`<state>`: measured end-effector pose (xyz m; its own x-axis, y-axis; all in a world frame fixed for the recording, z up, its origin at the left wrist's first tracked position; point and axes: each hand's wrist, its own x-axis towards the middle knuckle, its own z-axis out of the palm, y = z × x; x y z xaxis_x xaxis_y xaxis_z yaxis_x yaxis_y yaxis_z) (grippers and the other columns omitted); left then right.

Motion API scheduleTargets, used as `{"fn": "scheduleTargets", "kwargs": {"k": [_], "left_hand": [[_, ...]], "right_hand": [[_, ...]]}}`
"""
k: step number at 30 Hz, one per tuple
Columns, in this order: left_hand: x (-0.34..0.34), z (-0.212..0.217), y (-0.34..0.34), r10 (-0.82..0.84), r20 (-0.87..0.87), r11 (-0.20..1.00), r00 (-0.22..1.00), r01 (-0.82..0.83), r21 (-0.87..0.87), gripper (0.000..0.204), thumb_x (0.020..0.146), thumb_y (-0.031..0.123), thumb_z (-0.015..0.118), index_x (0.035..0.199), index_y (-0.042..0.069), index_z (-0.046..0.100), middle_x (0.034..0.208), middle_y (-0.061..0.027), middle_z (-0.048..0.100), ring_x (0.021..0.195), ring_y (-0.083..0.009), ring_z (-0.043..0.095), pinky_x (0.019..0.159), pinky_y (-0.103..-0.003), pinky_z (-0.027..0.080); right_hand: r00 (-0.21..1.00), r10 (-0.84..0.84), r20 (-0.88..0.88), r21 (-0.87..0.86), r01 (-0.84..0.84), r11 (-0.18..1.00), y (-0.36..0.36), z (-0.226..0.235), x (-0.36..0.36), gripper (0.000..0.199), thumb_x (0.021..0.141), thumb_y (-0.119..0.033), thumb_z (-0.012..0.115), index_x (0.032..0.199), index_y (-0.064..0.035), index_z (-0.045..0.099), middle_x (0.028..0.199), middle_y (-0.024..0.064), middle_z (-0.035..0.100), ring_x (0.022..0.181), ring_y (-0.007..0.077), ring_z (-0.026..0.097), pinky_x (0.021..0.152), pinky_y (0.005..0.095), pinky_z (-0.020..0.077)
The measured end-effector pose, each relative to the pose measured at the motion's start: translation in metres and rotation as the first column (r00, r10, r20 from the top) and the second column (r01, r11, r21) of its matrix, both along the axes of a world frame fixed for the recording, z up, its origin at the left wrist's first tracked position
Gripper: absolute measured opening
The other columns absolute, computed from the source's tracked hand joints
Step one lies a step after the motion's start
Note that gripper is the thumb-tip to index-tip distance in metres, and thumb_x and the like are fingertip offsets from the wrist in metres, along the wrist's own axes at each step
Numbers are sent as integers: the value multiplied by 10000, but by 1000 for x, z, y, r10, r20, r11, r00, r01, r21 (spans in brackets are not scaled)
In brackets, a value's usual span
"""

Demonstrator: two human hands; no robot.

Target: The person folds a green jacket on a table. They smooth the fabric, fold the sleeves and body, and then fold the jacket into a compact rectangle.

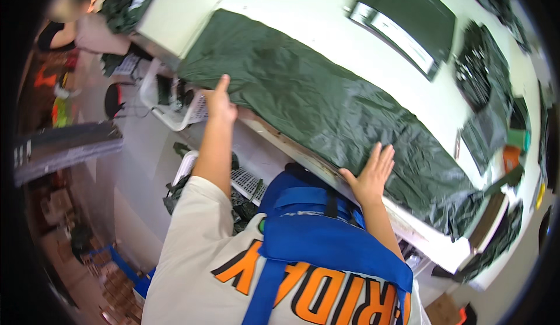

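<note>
A long dark green plastic bag (326,97) lies creased across the white tabletop, along its near edge. My left hand (220,104) is at the near edge of the bag, toward its left end. One finger points away over the plastic; the others look curled at the bag's edge and are partly hidden. Farther right, my right hand (372,176) is open and presses flat on the bag, fingers stretched out and thumb apart. The bag's right end is crumpled and loose. What is inside it cannot be seen.
On the white table (291,4) lie a black package with a white label (402,30) and bunched dark plastic bags (481,80). A white basket (175,118) stands left of the table. A stack of flat dark packages (70,144) is farther left. Another person (105,33) is at upper left.
</note>
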<state>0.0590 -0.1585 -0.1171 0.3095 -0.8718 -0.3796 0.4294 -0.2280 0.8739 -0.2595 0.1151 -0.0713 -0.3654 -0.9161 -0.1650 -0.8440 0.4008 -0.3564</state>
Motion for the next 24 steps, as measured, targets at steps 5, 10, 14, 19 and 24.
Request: {"fn": "scheduleTargets", "kwargs": {"k": [5, 10, 14, 19, 24], "left_hand": [[-10, 25, -16, -81, 227, 996, 970, 84, -3, 608, 927, 43, 546, 1423, 195, 227, 1394, -92, 395, 1172, -285, 487, 880, -448, 502], [-4, 72, -31, 71, 258, 990, 963, -36, -137, 468, 915, 65, 583, 1321, 24, 354, 1279, -131, 502, 1079, -278, 552, 913, -446, 490], [-92, 235, -7, 121, 442, 660, 889, 260, -705, 514, 892, 30, 600, 1332, 6, 335, 1304, -136, 470, 1090, -231, 536, 921, -389, 475], [-310, 336, 92, -48, 511, -26, 858, 511, -859, 273, 844, 157, 686, 1019, 26, 522, 1038, -54, 572, 878, -158, 565, 740, -307, 466], [-504, 265, 285, -342, 766, -461, 545, 613, -642, 404, 869, 182, 625, 1255, 166, 507, 1000, -137, 654, 696, -273, 630, 587, -372, 500]], "right_hand": [[996, 54, -77, 35, -51, 998, -6, 6, 0, 1196, 556, -615, 785, 1452, -22, 258, 1500, 311, 150, 1402, 457, 130, 1137, 514, 127], [991, -12, -130, -26, 9, 1000, 1, -11, 2, 1122, 611, -597, 763, 1435, -1, 291, 1494, 266, 229, 1406, 416, 175, 1141, 483, 142], [998, 44, -32, -70, -47, 996, 6, -2, 3, 1116, 626, -602, 748, 1431, 19, 287, 1501, 268, 214, 1420, 403, 143, 1154, 475, 118], [984, 180, 4, -49, -180, 982, 12, -9, 14, 954, 765, -503, 628, 1465, 6, 226, 1533, 256, 128, 1435, 381, 97, 1168, 446, 73], [913, 107, 395, -331, 33, 943, 16, -39, 16, 634, 897, -448, 495, 1389, -60, 399, 1439, 161, 391, 1342, 314, 338, 1130, 432, 219]]}}
